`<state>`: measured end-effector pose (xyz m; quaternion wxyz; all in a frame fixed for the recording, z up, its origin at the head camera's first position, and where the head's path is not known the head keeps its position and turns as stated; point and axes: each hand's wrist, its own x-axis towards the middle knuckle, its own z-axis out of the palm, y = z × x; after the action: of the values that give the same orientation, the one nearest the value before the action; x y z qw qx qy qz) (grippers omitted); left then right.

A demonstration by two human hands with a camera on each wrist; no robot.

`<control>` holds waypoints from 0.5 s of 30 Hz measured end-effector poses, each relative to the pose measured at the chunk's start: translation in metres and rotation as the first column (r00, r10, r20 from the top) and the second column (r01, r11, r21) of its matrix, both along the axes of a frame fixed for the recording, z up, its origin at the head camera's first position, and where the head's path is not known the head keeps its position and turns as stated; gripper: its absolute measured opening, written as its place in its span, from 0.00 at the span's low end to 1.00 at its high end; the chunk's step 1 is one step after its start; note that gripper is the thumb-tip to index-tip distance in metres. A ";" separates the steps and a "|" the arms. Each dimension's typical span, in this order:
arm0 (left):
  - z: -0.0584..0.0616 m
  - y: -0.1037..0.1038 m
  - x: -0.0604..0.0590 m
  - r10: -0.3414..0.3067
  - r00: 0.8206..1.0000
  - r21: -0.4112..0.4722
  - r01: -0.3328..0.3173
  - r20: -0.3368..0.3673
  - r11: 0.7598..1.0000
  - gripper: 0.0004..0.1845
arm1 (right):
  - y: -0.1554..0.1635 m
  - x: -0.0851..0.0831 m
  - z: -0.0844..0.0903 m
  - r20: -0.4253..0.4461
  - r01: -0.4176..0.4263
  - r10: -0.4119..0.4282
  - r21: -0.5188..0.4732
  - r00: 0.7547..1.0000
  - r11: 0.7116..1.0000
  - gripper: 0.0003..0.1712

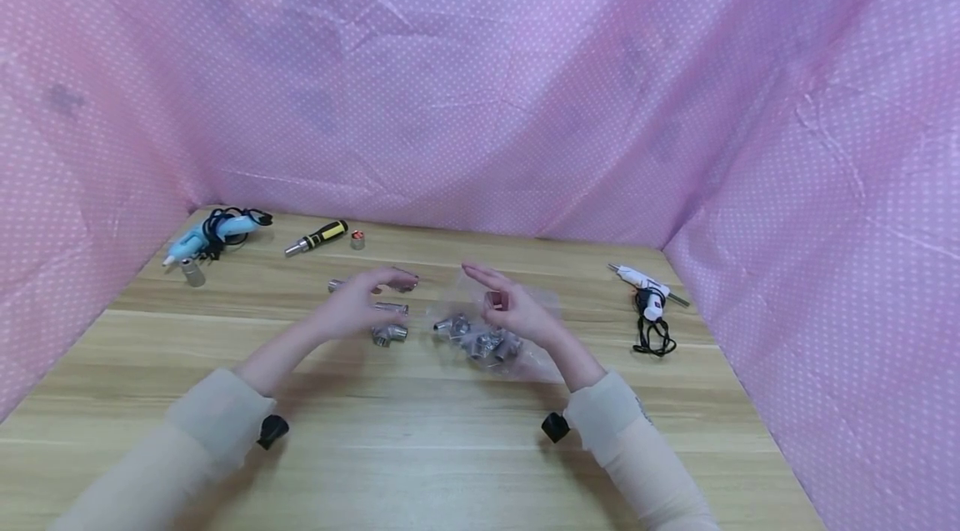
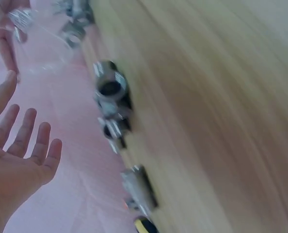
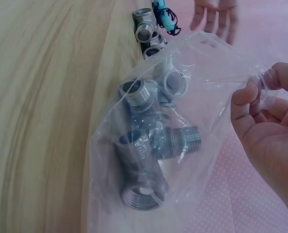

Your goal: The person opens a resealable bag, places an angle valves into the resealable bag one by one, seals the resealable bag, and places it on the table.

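My right hand pinches the edge of a clear plastic bag between thumb and curled finger, as the right wrist view shows. Inside the bag lie several threaded metal pipe fittings, tees among them. My left hand holds nothing; its fingers are spread and gently bent in the left wrist view. It hovers left of the bag, over a loose group of metal fittings on the wooden table, partly covering them in the head view. One tee fitting shows its round opening.
A blue glue gun with a black cord and a metal cylinder lie at the back left. Nearby are a yellow-black screwdriver and a small red-topped piece. A white corded tool lies right. Pink dotted cloth surrounds the table.
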<state>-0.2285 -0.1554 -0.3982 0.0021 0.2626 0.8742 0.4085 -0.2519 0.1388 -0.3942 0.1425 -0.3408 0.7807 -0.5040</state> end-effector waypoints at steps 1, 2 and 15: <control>-0.002 -0.004 0.000 0.001 1.000 -0.013 -0.001 -0.001 1.000 0.33 | 0.001 0.000 0.000 -0.004 0.001 -0.001 -0.001 1.000 1.000 0.42; -0.004 -0.007 -0.001 0.004 1.000 -0.026 -0.004 -0.002 1.000 0.33 | 0.001 0.001 0.001 -0.004 0.003 -0.003 -0.001 1.000 1.000 0.42; -0.041 -0.032 -0.002 -0.045 0.997 -0.112 0.053 0.067 0.992 0.32 | 0.010 0.019 0.026 0.007 -0.002 0.003 -0.043 1.000 0.999 0.39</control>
<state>-0.2306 -0.1878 -0.4392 0.0555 0.2700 0.8889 0.3660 -0.2327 0.1492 -0.3685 0.1384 -0.3430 0.7687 -0.5218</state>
